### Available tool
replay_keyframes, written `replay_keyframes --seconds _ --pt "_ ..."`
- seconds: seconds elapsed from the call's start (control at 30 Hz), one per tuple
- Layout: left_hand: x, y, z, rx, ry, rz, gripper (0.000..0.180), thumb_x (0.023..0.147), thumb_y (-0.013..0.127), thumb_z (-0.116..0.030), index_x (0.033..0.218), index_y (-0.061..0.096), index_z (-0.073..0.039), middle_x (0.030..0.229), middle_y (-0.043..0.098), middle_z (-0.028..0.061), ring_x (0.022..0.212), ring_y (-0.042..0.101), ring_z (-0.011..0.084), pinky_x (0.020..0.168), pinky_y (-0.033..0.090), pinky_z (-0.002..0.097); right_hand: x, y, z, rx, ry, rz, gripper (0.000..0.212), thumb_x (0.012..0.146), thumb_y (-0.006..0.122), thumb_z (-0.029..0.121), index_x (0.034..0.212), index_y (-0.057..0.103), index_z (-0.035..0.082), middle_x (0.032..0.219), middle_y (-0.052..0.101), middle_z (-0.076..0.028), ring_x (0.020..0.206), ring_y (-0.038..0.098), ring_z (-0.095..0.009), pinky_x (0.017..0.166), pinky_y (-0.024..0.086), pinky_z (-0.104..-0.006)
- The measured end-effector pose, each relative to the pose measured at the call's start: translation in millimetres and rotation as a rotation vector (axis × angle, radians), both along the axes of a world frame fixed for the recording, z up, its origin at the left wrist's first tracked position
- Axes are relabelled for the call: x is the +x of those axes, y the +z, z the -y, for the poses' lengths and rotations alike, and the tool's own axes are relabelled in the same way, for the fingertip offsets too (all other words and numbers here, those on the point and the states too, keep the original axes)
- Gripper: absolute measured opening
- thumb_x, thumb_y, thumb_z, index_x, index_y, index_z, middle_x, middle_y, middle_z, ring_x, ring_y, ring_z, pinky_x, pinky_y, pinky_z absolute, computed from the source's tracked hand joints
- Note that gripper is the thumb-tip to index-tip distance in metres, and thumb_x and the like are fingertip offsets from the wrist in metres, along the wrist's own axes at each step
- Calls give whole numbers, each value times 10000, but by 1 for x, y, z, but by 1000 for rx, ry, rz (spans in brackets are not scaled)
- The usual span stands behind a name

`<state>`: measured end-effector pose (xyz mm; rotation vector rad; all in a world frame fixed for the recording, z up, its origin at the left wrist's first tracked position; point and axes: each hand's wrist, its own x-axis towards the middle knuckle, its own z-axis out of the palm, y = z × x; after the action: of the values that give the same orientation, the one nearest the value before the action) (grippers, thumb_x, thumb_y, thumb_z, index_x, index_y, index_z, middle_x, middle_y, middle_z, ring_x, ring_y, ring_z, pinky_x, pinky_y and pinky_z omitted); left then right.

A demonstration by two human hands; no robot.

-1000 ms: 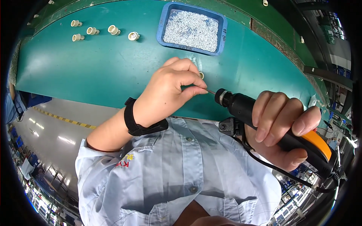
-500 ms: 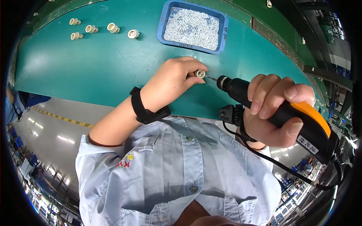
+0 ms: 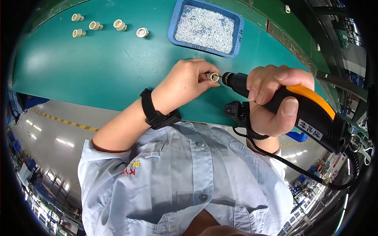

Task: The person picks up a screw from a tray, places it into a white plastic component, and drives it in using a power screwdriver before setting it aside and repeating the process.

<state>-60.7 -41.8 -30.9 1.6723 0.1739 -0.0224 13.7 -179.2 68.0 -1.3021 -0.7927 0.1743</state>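
Observation:
Between the thumb and fingers of my left hand (image 3: 184, 81) is a small cream lamp socket (image 3: 213, 77), its open end turned toward the right. My right hand (image 3: 275, 98) is wrapped round a black and orange electric screwdriver (image 3: 311, 114). The screwdriver's thin bit reaches into the mouth of the lamp socket; whether its tip meets a screw inside is hidden. Both hands are just above the green tabletop, below the blue tray (image 3: 172, 32) of small silvery screws or pins.
Several similar sockets stand or lie at the far left of the green worktable (image 3: 98, 67), the nearest being a round one (image 3: 142, 32). A black cable (image 3: 291, 167) runs from my right wrist toward the screwdriver's rear. A raised edge (image 3: 289, 39) borders the table's far right.
My right hand has brought the screwdriver left, and its bit has gone from the socket's rim into its mouth. My left hand, with the socket, has shifted slightly right.

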Motion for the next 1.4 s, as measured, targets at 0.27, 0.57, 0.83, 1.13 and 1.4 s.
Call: replay_keyframes --seconds 0.27,0.57,0.83,1.13,1.4 --pt "0 5 0 46 -6 47 186 776 709 40 955 674 2 825 630 48 684 606 86 602 499 227 12 0 7 71 232 -66 333 904 630 264 1043 440 29 714 547 -65 635 539 -169 622 485 -323" --pt "1 7 -4 111 -36 86 205 751 708 39 949 668 1 820 629 73 663 610 126 598 501 254 4 5 -12 -81 66 -5 314 905 569 356 911 433 74 584 453 -7 473 444 -124 473 377 -268" --pt "3 7 -3 224 17 232 232 732 715 -35 956 663 -15 810 629 120 678 624 276 634 507 345 7 3 -8 -30 25 -31 348 900 567 386 997 472 64 594 461 1 509 462 -114 508 369 -267" --pt "47 20 -38 554 49 341 211 759 698 -59 961 655 -17 908 634 137 760 625 313 688 502 386 24 11 44 357 181 107 407 921 567 406 1078 453 48 661 503 -24 546 500 -148 526 397 -282" --pt "75 9 -53 640 0 247 120 772 680 -113 867 689 -40 826 640 137 768 623 322 725 503 400 18 6 41 307 80 87 391 912 545 405 1058 474 49 625 477 -14 529 477 -135 522 381 -280"
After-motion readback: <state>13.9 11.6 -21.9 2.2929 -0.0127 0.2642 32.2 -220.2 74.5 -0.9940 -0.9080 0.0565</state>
